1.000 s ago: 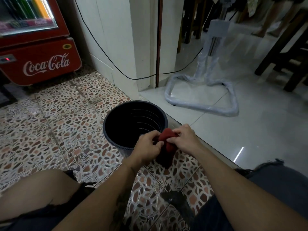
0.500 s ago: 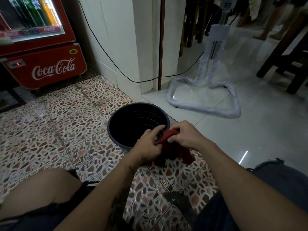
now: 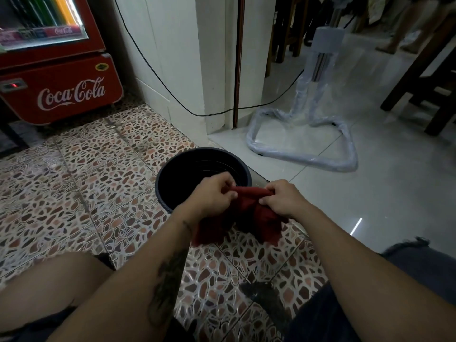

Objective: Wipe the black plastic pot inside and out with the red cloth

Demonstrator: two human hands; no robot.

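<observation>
A seated person's view down at two bare forearms reaching forward over a patterned tile floor (image 3: 93,183). Both hands hold a red cloth (image 3: 249,211) stretched between them: the left hand (image 3: 212,196) has its fingers pinched shut on the cloth's left end, and the right hand (image 3: 283,199) has its fingers closed on the right end, so the top edge runs taut between them while the rest hangs down loose toward the floor. Just beyond the hands a black pot (image 3: 177,178) stands upright on the floor, its round mouth open upward; the left hand overlaps its near rim in the view, and whether it touches cannot be told. The pot sits beside the line where the patterned tiles meet smooth pale tiles. Left of the pot the floor lies open up to a red cooler (image 3: 61,95) by the wall. To the right, past the pot, a plastic-wrapped fan stand (image 3: 303,154) rests on the pale floor, apart from the pot. A black cable (image 3: 158,77) hangs across the white wall behind.
</observation>
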